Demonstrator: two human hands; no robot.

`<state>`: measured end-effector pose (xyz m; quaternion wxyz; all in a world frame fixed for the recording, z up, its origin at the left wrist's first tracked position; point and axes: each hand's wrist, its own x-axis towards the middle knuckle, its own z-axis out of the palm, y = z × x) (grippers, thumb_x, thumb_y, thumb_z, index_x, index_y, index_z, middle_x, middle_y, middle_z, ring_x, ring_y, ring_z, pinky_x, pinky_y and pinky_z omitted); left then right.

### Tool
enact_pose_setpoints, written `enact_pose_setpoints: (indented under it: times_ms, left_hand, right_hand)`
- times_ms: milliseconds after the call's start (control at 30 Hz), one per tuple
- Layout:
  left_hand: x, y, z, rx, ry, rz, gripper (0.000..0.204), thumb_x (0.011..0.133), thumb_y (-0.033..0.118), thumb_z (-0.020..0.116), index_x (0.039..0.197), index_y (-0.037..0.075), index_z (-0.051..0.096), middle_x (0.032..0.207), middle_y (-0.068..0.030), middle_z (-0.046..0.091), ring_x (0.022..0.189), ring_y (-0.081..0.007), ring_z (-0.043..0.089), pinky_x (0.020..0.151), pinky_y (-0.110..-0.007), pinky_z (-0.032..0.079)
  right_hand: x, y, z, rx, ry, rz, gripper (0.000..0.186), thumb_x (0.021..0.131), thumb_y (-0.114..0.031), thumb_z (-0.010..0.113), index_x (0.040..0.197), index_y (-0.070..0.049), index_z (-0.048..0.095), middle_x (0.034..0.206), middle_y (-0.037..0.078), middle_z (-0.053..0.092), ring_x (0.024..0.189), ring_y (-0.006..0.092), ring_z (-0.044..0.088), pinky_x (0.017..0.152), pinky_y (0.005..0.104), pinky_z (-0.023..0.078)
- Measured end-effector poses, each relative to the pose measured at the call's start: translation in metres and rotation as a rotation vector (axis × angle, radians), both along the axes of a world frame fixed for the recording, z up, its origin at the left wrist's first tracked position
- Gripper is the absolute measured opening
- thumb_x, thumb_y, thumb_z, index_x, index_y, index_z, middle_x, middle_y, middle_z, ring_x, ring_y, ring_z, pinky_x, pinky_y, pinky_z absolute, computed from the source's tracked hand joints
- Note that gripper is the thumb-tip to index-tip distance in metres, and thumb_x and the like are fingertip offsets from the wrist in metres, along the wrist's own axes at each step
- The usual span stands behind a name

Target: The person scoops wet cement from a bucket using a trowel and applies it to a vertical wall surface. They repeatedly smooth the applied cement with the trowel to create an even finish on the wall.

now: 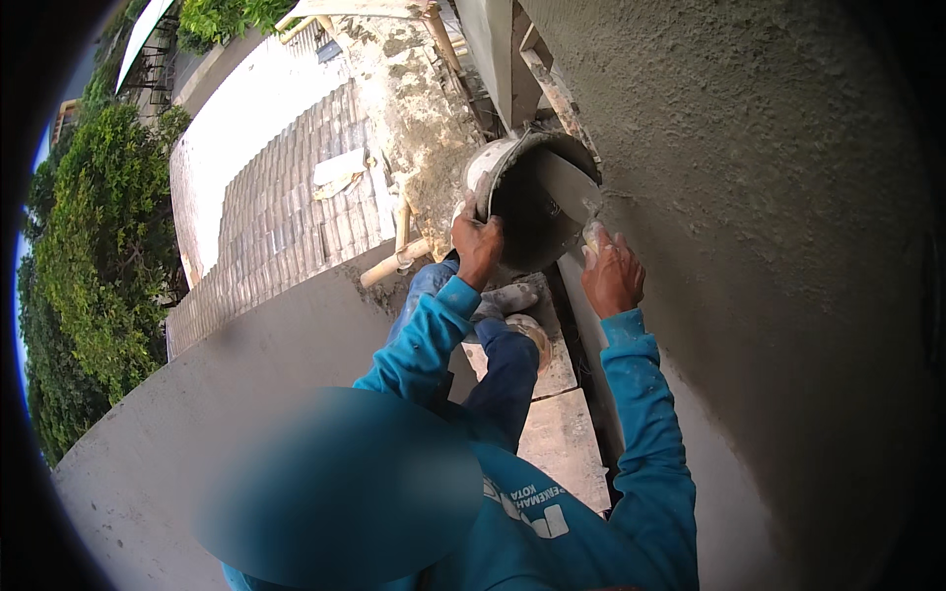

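My left hand [477, 246] grips the near left rim of a grey bucket [485, 167], which is tipped so that its dark inside faces me. Wet-looking grey material lines it, though how much it holds cannot be told. My right hand [613, 268] is closed on the pale handle of a trowel [567, 182], whose flat blade reaches into the bucket's mouth from the right.
A rough plastered wall [769, 197] fills the right. Below are my legs and feet on a narrow slab ledge [562, 443]. At left are a smooth grey parapet [197, 414], a tiled roof [266, 217], trees [108, 276] and bamboo poles [392, 264] beside the bucket.
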<state>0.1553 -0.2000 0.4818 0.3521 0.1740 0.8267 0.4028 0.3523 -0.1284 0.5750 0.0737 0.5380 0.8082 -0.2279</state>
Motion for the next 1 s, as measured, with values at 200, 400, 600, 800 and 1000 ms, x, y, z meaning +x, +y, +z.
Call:
enact_pose_setpoints:
  times_ms: [200, 400, 600, 800, 1000]
  left_hand:
    - [-0.009, 0.003, 0.009, 0.175, 0.11, 0.114, 0.071, 0.072, 0.004, 0.058, 0.14, 0.021, 0.054, 0.088, -0.0159, 0.071, 0.064, -0.0176, 0.053, 0.066, -0.033, 0.047]
    - [-0.037, -0.016, -0.027, 0.129, 0.018, 0.24, 0.033, 0.076, 0.003, 0.057, 0.108, -0.003, 0.065, 0.082, -0.0055, 0.066, 0.068, -0.0124, 0.055, 0.063, -0.031, 0.047]
    - [-0.052, -0.004, -0.006, 0.153, -0.038, 0.439, 0.023, 0.075, 0.003, 0.058, 0.097, -0.004, 0.062, 0.082, -0.0071, 0.061, 0.074, -0.0168, 0.055, 0.068, -0.034, 0.047]
    - [-0.069, -0.006, -0.047, 0.156, -0.095, 0.447, 0.059, 0.071, -0.003, 0.055, 0.13, -0.008, 0.055, 0.105, -0.0155, 0.066, 0.093, -0.0204, 0.06, 0.087, -0.033, 0.047]
    - [-0.077, 0.002, -0.029, 0.319, -0.122, 0.401, 0.064, 0.072, -0.007, 0.049, 0.136, -0.004, 0.052, 0.113, -0.0133, 0.065, 0.092, -0.0174, 0.059, 0.087, -0.029, 0.047]
  right_hand:
    - [-0.032, -0.004, -0.063, -0.084, -0.131, 0.161, 0.044, 0.092, -0.015, 0.054, 0.134, -0.004, 0.049, 0.122, 0.026, 0.056, 0.102, 0.0418, 0.062, 0.087, 0.0502, 0.05]
    - [-0.06, -0.028, -0.038, -0.095, 0.143, 0.273, 0.041, 0.087, -0.022, 0.063, 0.125, -0.005, 0.058, 0.1, 0.021, 0.059, 0.09, 0.0404, 0.063, 0.076, 0.0514, 0.051]
    - [-0.085, -0.023, -0.05, -0.09, 0.059, 0.355, 0.041, 0.089, -0.021, 0.059, 0.127, -0.006, 0.056, 0.105, 0.024, 0.059, 0.097, 0.0428, 0.061, 0.082, 0.0541, 0.049]
    - [-0.11, 0.058, -0.06, 0.067, -0.115, 0.435, 0.029, 0.095, -0.018, 0.045, 0.118, -0.004, 0.058, 0.111, 0.022, 0.058, 0.104, 0.0381, 0.058, 0.084, 0.0486, 0.048]
    - [-0.132, 0.069, -0.076, 0.161, -0.323, 0.593, 0.027, 0.094, -0.015, 0.048, 0.115, 0.0, 0.057, 0.101, 0.019, 0.062, 0.09, 0.0381, 0.065, 0.072, 0.0478, 0.053]
